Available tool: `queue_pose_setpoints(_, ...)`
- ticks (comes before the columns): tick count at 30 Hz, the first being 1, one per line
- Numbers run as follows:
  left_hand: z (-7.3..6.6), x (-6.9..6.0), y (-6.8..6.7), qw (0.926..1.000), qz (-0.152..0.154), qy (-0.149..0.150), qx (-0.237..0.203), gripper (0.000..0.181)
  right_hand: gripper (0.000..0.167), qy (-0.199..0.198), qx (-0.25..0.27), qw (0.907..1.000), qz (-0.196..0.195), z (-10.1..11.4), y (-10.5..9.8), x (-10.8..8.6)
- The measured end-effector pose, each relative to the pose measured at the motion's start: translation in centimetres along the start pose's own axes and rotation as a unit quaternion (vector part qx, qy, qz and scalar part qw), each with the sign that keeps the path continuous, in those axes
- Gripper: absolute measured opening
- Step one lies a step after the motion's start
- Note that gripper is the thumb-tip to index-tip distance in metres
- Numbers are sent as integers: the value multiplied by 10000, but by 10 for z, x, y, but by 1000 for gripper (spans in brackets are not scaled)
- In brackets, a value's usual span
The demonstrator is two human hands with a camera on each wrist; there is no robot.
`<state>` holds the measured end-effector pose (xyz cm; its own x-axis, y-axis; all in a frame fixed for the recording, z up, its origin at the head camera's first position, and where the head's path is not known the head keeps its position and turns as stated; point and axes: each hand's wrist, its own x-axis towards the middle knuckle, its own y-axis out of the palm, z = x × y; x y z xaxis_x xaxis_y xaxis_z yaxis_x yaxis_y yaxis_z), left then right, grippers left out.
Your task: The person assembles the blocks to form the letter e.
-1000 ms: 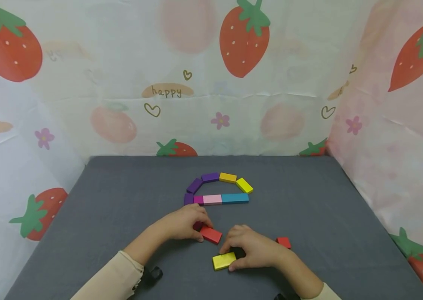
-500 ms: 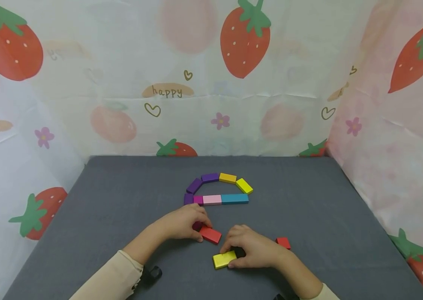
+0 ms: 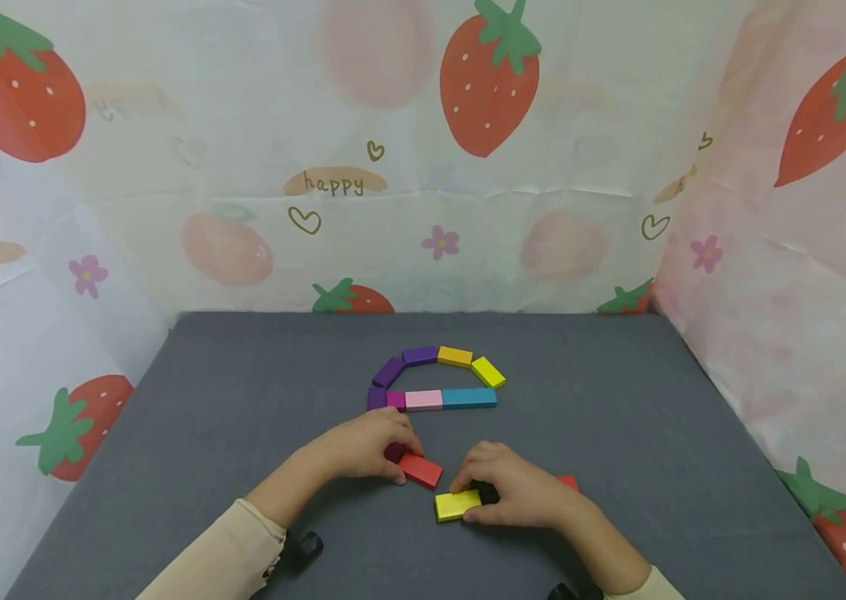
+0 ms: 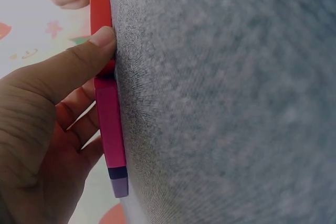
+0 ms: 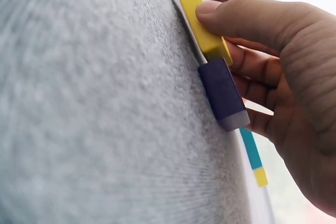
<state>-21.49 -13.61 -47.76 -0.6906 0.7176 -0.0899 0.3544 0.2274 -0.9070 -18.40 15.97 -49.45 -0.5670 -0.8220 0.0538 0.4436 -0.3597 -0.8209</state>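
My left hand (image 3: 366, 446) holds a red block (image 3: 421, 470) between thumb and fingers on the grey table. In the left wrist view, its thumb (image 4: 84, 59) lies against that block, and a magenta block (image 4: 110, 124) sits end to end behind it, under the hand. To the right, my right hand (image 3: 516, 492) pinches a yellow block (image 3: 456, 505) a short way from the red one. A dark purple block (image 5: 223, 90) lies close behind the yellow block in the right wrist view, beneath the palm. Whether these two touch, I cannot tell.
Farther back, several blocks form an arch over a straight row: purple (image 3: 420, 356), orange (image 3: 456, 357), yellow (image 3: 488, 372), pink (image 3: 424, 400) and blue (image 3: 470, 397). Another red block (image 3: 568, 481) is partly hidden by the right wrist. Strawberry-print cloth (image 3: 242, 125) surrounds the table.
My right hand has slid the yellow block slightly away from me and to the right. The left hand and its red block have stayed put.
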Motion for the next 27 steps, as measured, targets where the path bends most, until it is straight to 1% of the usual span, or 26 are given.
queue_pose_setpoints(14,1,1,0,10000,27,30,65,33,27,341,-61,9991,-248,-7,-3,-2)
queue_pose_setpoints(21,0,2,0,9999,28,78,114,33,25,542,-204,9976,-369,-9,-3,-2)
queue_pose_setpoints(27,1,2,0,9999,34,56,120,32,24,640,-281,9963,-494,-10,-3,-2)
